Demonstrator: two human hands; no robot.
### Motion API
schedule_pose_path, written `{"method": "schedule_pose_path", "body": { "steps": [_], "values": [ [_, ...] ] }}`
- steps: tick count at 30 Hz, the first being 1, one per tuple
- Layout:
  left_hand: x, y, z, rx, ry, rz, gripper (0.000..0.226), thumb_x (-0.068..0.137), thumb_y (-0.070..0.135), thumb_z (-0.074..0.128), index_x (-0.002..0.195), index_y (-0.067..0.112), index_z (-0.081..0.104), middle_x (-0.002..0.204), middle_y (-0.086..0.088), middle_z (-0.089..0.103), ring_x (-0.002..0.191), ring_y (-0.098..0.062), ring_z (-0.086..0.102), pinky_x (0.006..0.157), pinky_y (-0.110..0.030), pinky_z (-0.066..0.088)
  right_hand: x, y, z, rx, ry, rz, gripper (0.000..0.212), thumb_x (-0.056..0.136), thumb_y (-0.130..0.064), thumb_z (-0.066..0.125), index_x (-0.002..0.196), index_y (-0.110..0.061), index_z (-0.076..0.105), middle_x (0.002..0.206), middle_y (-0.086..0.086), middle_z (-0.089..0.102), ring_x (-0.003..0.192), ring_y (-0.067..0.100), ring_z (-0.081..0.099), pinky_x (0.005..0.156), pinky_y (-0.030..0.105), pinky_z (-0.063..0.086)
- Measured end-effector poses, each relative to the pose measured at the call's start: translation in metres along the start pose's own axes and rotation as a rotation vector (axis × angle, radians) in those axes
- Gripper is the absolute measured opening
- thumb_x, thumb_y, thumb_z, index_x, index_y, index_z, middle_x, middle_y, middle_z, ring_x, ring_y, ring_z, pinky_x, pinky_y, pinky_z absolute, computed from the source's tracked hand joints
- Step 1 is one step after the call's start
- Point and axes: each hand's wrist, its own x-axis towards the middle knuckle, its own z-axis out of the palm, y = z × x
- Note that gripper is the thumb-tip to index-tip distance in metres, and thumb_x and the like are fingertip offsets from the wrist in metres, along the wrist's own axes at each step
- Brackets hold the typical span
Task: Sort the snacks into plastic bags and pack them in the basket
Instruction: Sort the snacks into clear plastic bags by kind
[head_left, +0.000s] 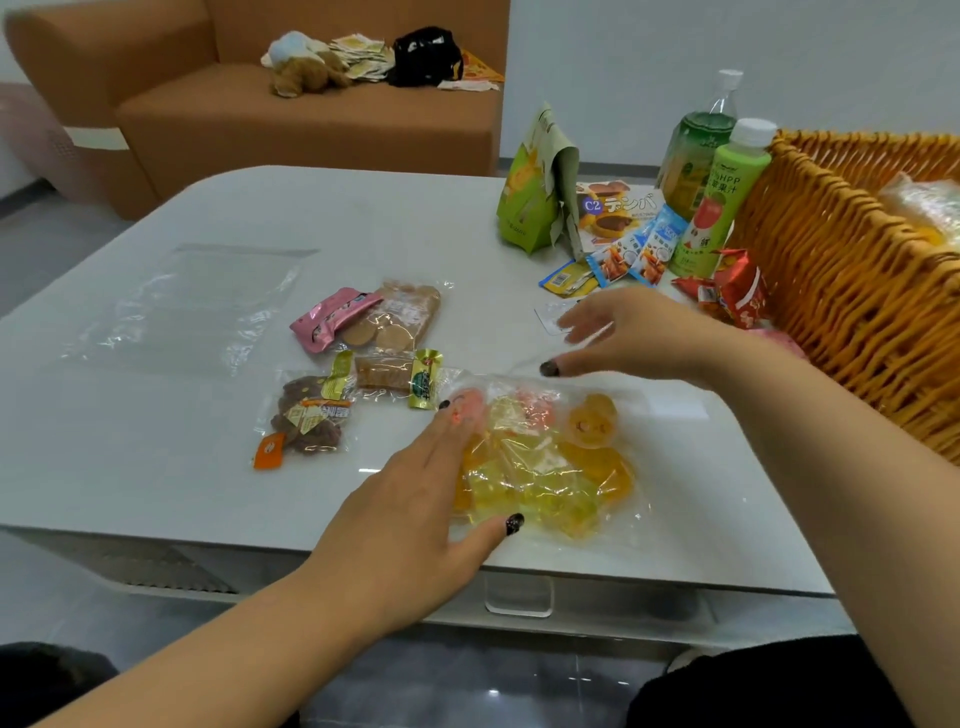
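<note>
While the filled bag of jellies lies flat at the near edge of the table, both hands are on it: left hand rests fingers-straight on the bag's left end, palm down, gripping nothing. Right hand hovers over the far open edge, fingers loosely spread, thumb touching the clear film; can't tell if it actually pinches it. Bag's long axis runs roughly left-right across the body, mouth side looks to be toward the right hand. Basket sits to the right, just beyond the right forearm, so right hand is nearer for the drop-in. My read: seal or flatten comes first, then lift rightward. Loose snacks sit just left of the bag, empty bag further left, near left hand.
</note>
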Motion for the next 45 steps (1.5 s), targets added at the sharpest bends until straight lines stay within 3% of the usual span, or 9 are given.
{"method": "schedule_pose_path", "body": {
  "steps": [7, 13, 17, 21, 28, 31, 35, 40, 45],
  "values": [
    [0.005, -0.020, 0.006, 0.081, 0.013, 0.127, 0.081, 0.089, 0.058, 0.037, 0.155, 0.033, -0.002, 0.161, 0.018, -0.005, 0.147, 0.000, 0.011, 0.111, -0.014, 0.019, 0.027, 0.001, 0.015, -0.047, -0.372, 0.067, 0.056, 0.050, -0.048, 0.089, 0.095, -0.021, 0.071, 0.096, 0.000, 0.072, 0.087, 0.015, 0.066, 0.082, 0.025, 0.055],
    [0.013, -0.047, 0.004, 0.176, -0.011, 0.186, 0.070, 0.091, 0.052, 0.051, 0.150, 0.028, 0.023, 0.156, -0.006, 0.035, 0.135, -0.022, 0.045, 0.106, -0.033, 0.040, 0.009, 0.000, 0.024, 0.072, -0.554, 0.078, 0.038, 0.059, -0.034, 0.088, 0.050, -0.020, 0.054, 0.055, -0.001, 0.047, 0.054, 0.014, 0.041, 0.053, 0.023, 0.035],
    [0.015, -0.049, 0.008, 0.173, 0.022, 0.220, 0.066, 0.088, 0.041, 0.059, 0.143, 0.020, 0.029, 0.141, -0.012, 0.053, 0.123, -0.028, 0.056, 0.103, -0.033, 0.039, -0.011, 0.004, 0.032, 0.228, -0.485, 0.033, 0.033, 0.068, -0.024, 0.086, 0.071, -0.014, 0.055, 0.062, -0.005, 0.057, 0.056, 0.009, 0.053, 0.054, 0.019, 0.042],
    [0.015, -0.045, 0.004, 0.070, 0.040, 0.220, 0.057, 0.092, 0.045, 0.048, 0.142, 0.021, 0.033, 0.139, -0.008, 0.053, 0.122, -0.024, 0.054, 0.103, -0.033, 0.041, -0.033, 0.017, 0.044, 0.553, -0.468, 0.059, 0.052, 0.070, -0.011, 0.083, 0.117, -0.013, 0.060, 0.110, 0.007, 0.072, 0.102, 0.022, 0.069, 0.090, 0.028, 0.054],
    [0.020, -0.023, -0.007, 0.050, 0.001, 0.160, 0.084, 0.082, 0.070, 0.029, 0.150, 0.019, 0.031, 0.150, -0.006, 0.041, 0.136, -0.021, 0.039, 0.109, -0.021, 0.023, -0.054, 0.034, 0.062, 0.852, -0.384, 0.095, 0.048, 0.070, -0.014, 0.080, 0.115, -0.010, 0.063, 0.103, 0.010, 0.074, 0.090, 0.023, 0.071, 0.088, 0.038, 0.055],
    [0.021, -0.017, -0.004, -0.176, 0.110, 0.123, 0.069, 0.089, 0.065, 0.041, 0.145, 0.025, 0.035, 0.151, 0.001, 0.037, 0.140, -0.010, 0.032, 0.116, -0.029, 0.027, -0.060, 0.042, 0.071, 1.073, -0.398, 0.076, 0.052, 0.067, -0.016, 0.083, 0.115, -0.012, 0.065, 0.109, 0.016, 0.071, 0.095, 0.031, 0.068, 0.086, 0.045, 0.055],
    [0.025, 0.029, -0.007, -0.924, 0.189, -0.354, 0.069, 0.088, 0.059, 0.048, 0.147, 0.031, 0.024, 0.147, 0.014, 0.039, 0.128, -0.004, 0.050, 0.108, -0.034, 0.043, -0.061, 0.040, 0.083, 1.178, -0.164, 0.050, 0.079, 0.058, -0.019, 0.090, 0.129, -0.020, 0.054, 0.116, 0.017, 0.068, 0.107, 0.038, 0.065, 0.099, 0.060, 0.045],
    [0.021, 0.042, -0.007, -1.388, 0.086, -0.506, 0.051, 0.091, 0.041, 0.059, 0.134, 0.015, 0.054, 0.125, -0.006, 0.067, 0.113, -0.024, 0.065, 0.090, -0.041, 0.055, -0.067, 0.016, 0.082, 0.968, 0.019, 0.017, 0.097, 0.045, -0.028, 0.094, 0.130, -0.027, 0.048, 0.111, 0.010, 0.069, 0.099, 0.027, 0.069, 0.095, 0.048, 0.052],
    [0.016, 0.038, -0.005, -1.310, 0.237, -0.664, 0.050, 0.075, 0.029, 0.082, 0.117, 0.011, 0.061, 0.103, -0.011, 0.074, 0.090, -0.028, 0.073, 0.072, -0.041, 0.058, -0.077, -0.007, 0.089, 0.853, 0.003, 0.030, 0.041, 0.064, -0.020, 0.089, 0.096, -0.018, 0.063, 0.087, 0.001, 0.070, 0.082, 0.016, 0.067, 0.073, 0.027, 0.055]
  ]
}}
